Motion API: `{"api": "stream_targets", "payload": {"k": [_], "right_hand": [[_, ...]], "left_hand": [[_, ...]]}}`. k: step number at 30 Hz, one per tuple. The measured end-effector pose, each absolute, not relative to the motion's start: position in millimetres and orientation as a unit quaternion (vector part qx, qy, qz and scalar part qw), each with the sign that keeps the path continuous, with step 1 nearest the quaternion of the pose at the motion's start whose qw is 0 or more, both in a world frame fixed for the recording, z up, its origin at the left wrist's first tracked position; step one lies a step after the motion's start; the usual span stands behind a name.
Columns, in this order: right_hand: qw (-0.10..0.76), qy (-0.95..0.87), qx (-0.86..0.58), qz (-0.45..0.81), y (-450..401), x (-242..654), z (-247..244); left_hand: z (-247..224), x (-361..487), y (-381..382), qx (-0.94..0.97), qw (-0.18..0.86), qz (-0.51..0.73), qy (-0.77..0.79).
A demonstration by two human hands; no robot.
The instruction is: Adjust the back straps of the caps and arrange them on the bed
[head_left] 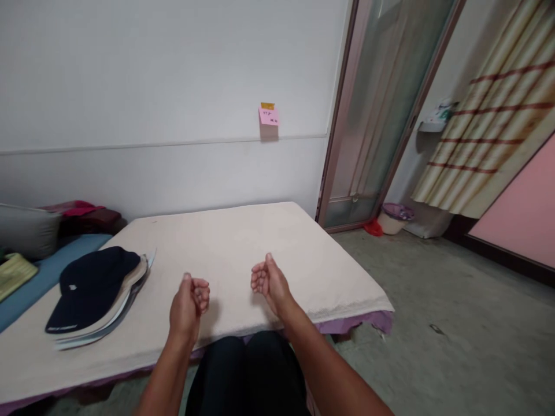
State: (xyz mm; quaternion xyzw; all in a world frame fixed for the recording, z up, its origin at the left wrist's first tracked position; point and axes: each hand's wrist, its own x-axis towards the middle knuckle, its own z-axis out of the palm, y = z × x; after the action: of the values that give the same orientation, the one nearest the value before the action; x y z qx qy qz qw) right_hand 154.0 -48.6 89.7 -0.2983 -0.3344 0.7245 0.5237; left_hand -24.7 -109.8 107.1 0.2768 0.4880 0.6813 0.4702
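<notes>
My left hand [188, 304] hovers over the near part of the cream bed cover [225, 242], thumb up and fingers loosely curled, with nothing in it. Level with it on the right, my right hand [271, 284] faces it with thumb raised and fingers bent inward, also holding nothing. A gap lies between the two palms. To the left of my left hand rests a stack of caps [125, 294], nested in one another, with a navy blue cap [95, 286] on top, its brim toward the near left. Neither hand touches the stack.
A grey pillow [28, 231], a blue cloth [65, 263] and a yellow-green item [15, 274] lie at the far left. A pink note [269, 117] hangs on the white wall. On the right are a sliding door [377, 115], a bin [392, 219] and a curtain [489, 121].
</notes>
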Motion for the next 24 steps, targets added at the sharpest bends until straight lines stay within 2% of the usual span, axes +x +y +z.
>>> {"api": "stream_targets", "payload": {"k": [5, 9, 14, 24], "right_hand": [[0.575, -0.439, -0.245, 0.646, -53, 171, 181], [0.543, -0.499, -0.25, 0.628, -56, 181, 216], [0.534, -0.51, -0.251, 0.626, -59, 186, 223], [0.514, -0.493, -0.256, 0.654, -60, 182, 215]], "left_hand": [[181, -13, -108, 0.374, 0.474, 0.666, 0.438], [215, -4, -110, 0.428, 0.468, 0.633, 0.444], [222, -3, -112, 0.44, 0.449, 0.631, 0.454], [210, -13, -116, 0.409, 0.475, 0.629, 0.461]]}}
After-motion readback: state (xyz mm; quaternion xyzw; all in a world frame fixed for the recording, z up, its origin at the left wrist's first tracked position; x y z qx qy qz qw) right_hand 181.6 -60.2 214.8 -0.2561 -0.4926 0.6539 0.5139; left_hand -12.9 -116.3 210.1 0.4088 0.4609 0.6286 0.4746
